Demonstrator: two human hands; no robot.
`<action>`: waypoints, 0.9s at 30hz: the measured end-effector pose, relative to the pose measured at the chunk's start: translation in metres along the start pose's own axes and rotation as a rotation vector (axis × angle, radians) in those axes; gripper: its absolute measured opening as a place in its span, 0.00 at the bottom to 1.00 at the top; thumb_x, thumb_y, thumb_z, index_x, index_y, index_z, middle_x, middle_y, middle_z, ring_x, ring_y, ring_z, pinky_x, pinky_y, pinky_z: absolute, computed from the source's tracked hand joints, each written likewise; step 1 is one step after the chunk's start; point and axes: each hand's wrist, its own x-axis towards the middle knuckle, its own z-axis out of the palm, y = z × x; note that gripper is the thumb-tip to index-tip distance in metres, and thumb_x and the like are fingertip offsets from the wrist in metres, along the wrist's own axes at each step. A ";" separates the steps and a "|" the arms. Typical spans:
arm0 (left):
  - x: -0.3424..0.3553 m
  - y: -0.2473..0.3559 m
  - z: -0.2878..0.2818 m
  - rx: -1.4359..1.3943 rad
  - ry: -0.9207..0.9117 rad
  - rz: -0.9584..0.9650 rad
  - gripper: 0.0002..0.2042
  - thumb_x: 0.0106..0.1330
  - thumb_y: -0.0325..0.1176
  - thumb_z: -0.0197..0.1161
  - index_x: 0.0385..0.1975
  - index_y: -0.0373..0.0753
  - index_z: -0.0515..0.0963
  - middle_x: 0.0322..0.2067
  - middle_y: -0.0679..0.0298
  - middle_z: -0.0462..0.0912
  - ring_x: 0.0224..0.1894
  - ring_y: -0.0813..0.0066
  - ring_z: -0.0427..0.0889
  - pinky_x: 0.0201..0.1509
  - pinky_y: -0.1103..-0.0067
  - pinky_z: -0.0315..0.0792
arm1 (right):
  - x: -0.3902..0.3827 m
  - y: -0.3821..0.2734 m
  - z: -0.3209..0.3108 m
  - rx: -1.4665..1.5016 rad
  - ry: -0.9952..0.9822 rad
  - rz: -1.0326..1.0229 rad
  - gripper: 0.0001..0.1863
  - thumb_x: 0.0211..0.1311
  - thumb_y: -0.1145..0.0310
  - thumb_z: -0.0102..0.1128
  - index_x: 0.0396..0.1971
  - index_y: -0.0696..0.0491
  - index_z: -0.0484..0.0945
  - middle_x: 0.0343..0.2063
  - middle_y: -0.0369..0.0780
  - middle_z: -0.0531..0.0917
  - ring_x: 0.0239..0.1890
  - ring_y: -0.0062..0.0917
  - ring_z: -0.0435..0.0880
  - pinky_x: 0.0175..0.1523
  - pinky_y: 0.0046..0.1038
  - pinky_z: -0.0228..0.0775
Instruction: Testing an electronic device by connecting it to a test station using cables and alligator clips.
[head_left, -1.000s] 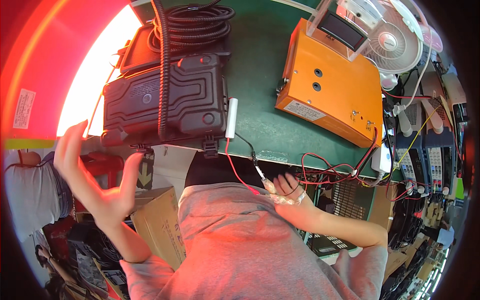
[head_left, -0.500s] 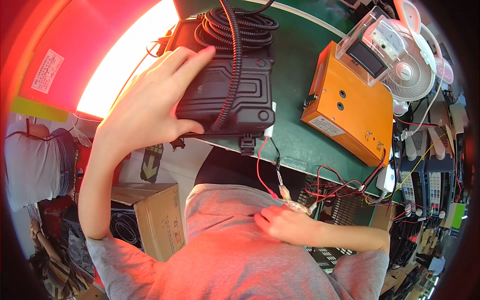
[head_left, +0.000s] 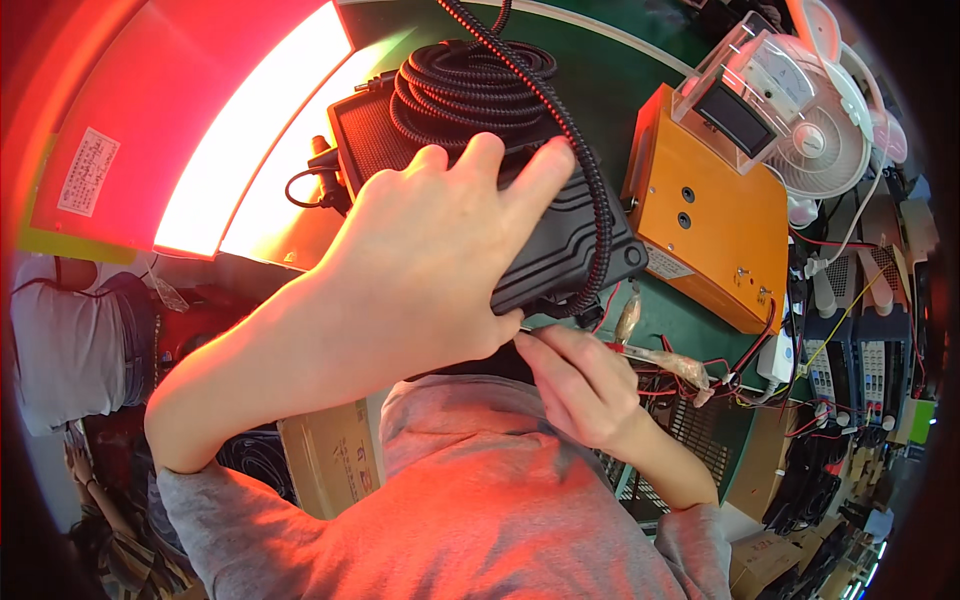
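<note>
My left hand (head_left: 420, 250) grips the black hard case (head_left: 540, 245), fingers over its top and thumb at its lower edge. My right hand (head_left: 585, 390) is pinched at that lower edge, beside the left thumb; what it holds is hidden. A coil of black corrugated hose (head_left: 465, 90) lies on the black perforated unit (head_left: 365, 135) behind the case, and a length of hose runs across the case's right side. Red leads with tape-wrapped ends (head_left: 680, 365) hang beside my right hand.
The green bench (head_left: 610, 60) carries an orange metal box (head_left: 710, 230), a clear-framed meter (head_left: 730, 115) and a white fan (head_left: 840, 120). A bright red-lit panel (head_left: 110, 90) stands left. Instruments (head_left: 870, 370) are at right, cartons (head_left: 320, 455) below, another person (head_left: 70, 350) at left.
My left hand came up and right onto the case, which now sits angled further right. My right hand rose from waist level to the case's lower edge. The taped lead ends shifted right.
</note>
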 end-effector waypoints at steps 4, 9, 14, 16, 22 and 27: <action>0.003 -0.003 -0.002 0.066 -0.050 0.030 0.43 0.35 0.38 0.71 0.57 0.40 0.60 0.31 0.56 0.71 0.32 0.59 0.76 0.28 0.69 0.72 | -0.001 -0.001 0.007 -0.088 0.036 -0.096 0.21 0.36 0.75 0.57 0.37 0.66 0.77 0.32 0.47 0.76 0.27 0.29 0.78 0.31 0.24 0.74; 0.013 -0.004 -0.008 0.127 -0.171 0.091 0.42 0.42 0.43 0.68 0.59 0.31 0.60 0.27 0.58 0.75 0.28 0.68 0.78 0.28 0.79 0.71 | -0.003 0.000 0.016 -0.148 0.045 -0.128 0.21 0.36 0.76 0.56 0.36 0.68 0.77 0.32 0.48 0.76 0.26 0.28 0.77 0.30 0.24 0.74; 0.015 -0.002 -0.009 0.139 -0.179 0.100 0.44 0.40 0.43 0.68 0.59 0.30 0.59 0.23 0.61 0.75 0.26 0.69 0.77 0.28 0.78 0.70 | 0.003 -0.001 0.013 -0.153 -0.021 -0.084 0.19 0.39 0.74 0.54 0.35 0.67 0.77 0.30 0.48 0.77 0.25 0.25 0.77 0.28 0.21 0.71; 0.013 -0.002 -0.006 0.095 -0.140 0.084 0.46 0.37 0.41 0.69 0.62 0.35 0.56 0.23 0.57 0.74 0.24 0.64 0.76 0.27 0.74 0.71 | 0.013 -0.008 0.003 -0.198 -0.105 -0.065 0.17 0.40 0.73 0.55 0.32 0.66 0.77 0.29 0.47 0.77 0.24 0.24 0.76 0.26 0.20 0.67; 0.021 0.008 -0.012 0.111 -0.248 -0.026 0.54 0.34 0.40 0.71 0.66 0.40 0.48 0.23 0.53 0.74 0.24 0.56 0.77 0.29 0.69 0.72 | 0.008 -0.024 0.013 -0.502 -0.174 -0.074 0.15 0.34 0.72 0.57 0.27 0.63 0.77 0.30 0.46 0.78 0.27 0.24 0.78 0.29 0.20 0.68; 0.023 0.007 -0.010 0.127 -0.231 -0.001 0.55 0.32 0.41 0.71 0.66 0.39 0.48 0.23 0.54 0.73 0.25 0.55 0.77 0.30 0.69 0.71 | 0.016 -0.023 -0.044 -0.091 -0.252 0.080 0.19 0.46 0.71 0.56 0.40 0.65 0.76 0.37 0.48 0.78 0.42 0.36 0.79 0.49 0.34 0.71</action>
